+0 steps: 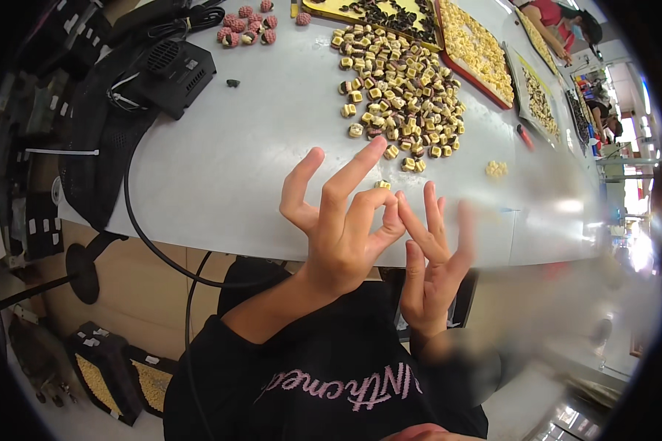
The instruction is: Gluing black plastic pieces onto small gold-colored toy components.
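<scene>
My left hand is raised over the table's near edge, its thumb and one finger pinched together and two other fingers stretched out. Whatever the pinch holds, if anything, is too small to make out. Beside it, my right hand has its fingers spread, one fingertip meeting the left hand's pinch. Just beyond the pinching finger shows a small yellow-green piece; whether it lies on the table or is touched, I cannot tell. A large heap of small cream-and-dark cube-like pieces spreads over the grey table beyond my hands.
Pink bumpy balls lie at the far left, near a black vented device with cables. Trays of pale pieces and dark pieces stand at the back. A small pale cluster lies rightward. Another person leans over the far right.
</scene>
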The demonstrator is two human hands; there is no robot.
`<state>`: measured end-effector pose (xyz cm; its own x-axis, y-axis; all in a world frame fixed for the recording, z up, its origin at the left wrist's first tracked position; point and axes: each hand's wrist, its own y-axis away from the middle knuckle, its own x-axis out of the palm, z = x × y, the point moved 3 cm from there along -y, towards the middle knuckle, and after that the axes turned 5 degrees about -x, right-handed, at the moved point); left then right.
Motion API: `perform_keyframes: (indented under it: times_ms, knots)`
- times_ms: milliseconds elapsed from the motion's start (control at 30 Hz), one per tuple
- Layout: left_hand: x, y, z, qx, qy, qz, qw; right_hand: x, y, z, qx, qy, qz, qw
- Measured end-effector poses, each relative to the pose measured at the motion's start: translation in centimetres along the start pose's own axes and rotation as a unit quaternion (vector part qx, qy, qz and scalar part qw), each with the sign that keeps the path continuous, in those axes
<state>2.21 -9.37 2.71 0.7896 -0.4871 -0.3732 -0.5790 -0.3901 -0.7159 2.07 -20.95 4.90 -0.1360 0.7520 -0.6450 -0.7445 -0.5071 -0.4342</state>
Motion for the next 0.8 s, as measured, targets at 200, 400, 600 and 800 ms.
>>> perform_keyframes:
  times_ms: [200, 400, 600, 800]
  knots:
    - [-0.1, -0.2, 0.0, 0.006, 0.000, -0.026, 1.000, -0.4, -0.5, 1.5, 0.019, -0.015, -0.018, 1.000]
    - [-0.5, 0.0, -0.1, 0.019, 0.009, -0.046, 0.999, 1.3, 0.0, 0.7, 0.033, -0.247, -0.183, 0.951]
    - [-0.8, 0.1, 0.0, 0.014, 0.007, -0.056, 0.998, 1.3, 1.0, 0.2, 0.028, -0.194, -0.140, 0.971]
    - [-1.0, 0.7, -0.6, 0.015, 0.020, -0.012, 1.000, 0.9, -0.4, 2.2, 0.062, -0.053, -0.117, 0.990]
